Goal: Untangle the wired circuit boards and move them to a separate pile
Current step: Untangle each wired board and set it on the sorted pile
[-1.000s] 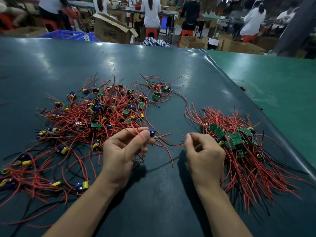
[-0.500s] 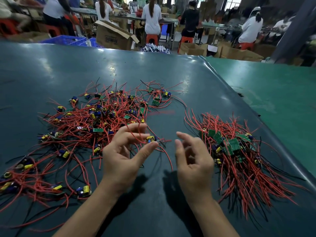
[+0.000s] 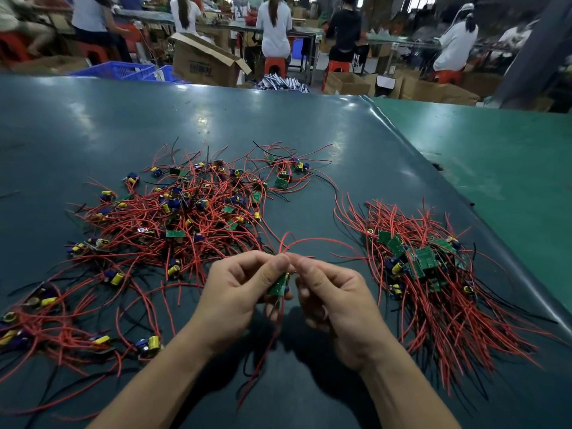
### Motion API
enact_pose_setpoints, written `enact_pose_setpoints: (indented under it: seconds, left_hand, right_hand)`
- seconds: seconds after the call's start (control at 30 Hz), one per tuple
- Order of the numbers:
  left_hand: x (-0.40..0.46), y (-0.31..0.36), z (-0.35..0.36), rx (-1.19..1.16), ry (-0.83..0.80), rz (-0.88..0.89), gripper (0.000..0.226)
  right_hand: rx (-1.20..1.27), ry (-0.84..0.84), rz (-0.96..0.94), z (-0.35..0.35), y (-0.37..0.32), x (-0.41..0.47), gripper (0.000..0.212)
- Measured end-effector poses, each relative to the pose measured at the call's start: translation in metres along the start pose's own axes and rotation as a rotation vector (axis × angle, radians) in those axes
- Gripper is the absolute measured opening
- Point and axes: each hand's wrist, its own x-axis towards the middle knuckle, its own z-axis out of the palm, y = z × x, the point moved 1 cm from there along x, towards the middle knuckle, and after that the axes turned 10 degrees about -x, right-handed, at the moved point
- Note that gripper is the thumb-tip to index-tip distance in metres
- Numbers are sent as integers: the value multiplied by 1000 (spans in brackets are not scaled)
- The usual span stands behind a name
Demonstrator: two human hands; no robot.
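**One board held up between two piles**

Head view: both hands meet over the middle of the dark table point(image 3: 93, 125), raised a little above it; the left hand point(image 3: 235, 300) has its thumb and curled fingers pinched on a small green circuit board point(image 3: 277, 286), which stands tilted between the two hands; the right hand point(image 3: 337, 300) has thumb and forefinger closed together at the top of the board, where the red wires point(image 3: 312, 240) leave it, though whether they pinch a wire or only touch it I cannot tell; its other fingers are curled loosely beneath; the wires loop up and away from the fingertips, and another red strand hangs down from the board toward the near edge.

To the left lies the tangled pile point(image 3: 185, 218): many boards with yellow and blue parts, red and black wires crossing every way, spreading out to the near left corner; to the right, well apart from it, lies the sorted pile point(image 3: 424, 261), its green boards gathered together and its wires fanned toward the near right.

Right of the dark table is a lighter green surface point(image 3: 495, 168); beyond the far edge stand an open cardboard box point(image 3: 204, 61), blue crates point(image 3: 120, 69) and red stools point(image 3: 275, 65), with people seated at benches, backs turned.
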Motion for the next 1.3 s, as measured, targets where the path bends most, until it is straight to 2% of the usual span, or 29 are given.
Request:
enact_pose_setpoints:
  seconds: [0.1, 0.23, 0.37, 0.47, 0.53, 0.6, 0.7, 0.9, 1.03, 1.2, 1.3]
  left_hand:
    - [-2, -2, 0, 48, -68, -10, 15]
    - [-6, -4, -3, 53, -262, -125, 32]
    - [-3, -3, -2, -94, -312, -185, 33]
    - [-4, -3, 0, -130, -369, -230, 28]
    - [-5, -5, 2, -95, -319, -235, 25]
    - [-4, -10, 2, -55, -210, -187, 22]
    - [0, -13, -2, 254, -81, -8, 24]
    - [3, -13, -5, 449, -134, -4, 23]
    - [4, -14, -7, 389, -152, -4, 22]
    - [4, -12, -8, 313, -155, 4, 20]
    - [4, -12, -10, 282, -144, -33, 20]
  right_hand:
    - [97, 9, 68, -3, -2, 2, 35]
    - [190, -17, 158, -6, -2, 3, 29]
    - [380, -74, 119, -1, -2, 1, 17]
    - [445, -144, 163, 2, -2, 2, 27]
    - [389, -98, 211, 2, -1, 4, 31]
    - [219, 44, 187, 1, 2, 7, 31]
    - [72, 205, 143, -3, 6, 7, 27]
    - [-100, 263, 137, -5, 8, 7, 11]
    - [-92, 306, 81, -6, 9, 8, 17]
    - [140, 340, 29, 0, 12, 10, 20]
    - [-24, 503, -44, -9, 14, 11, 18]
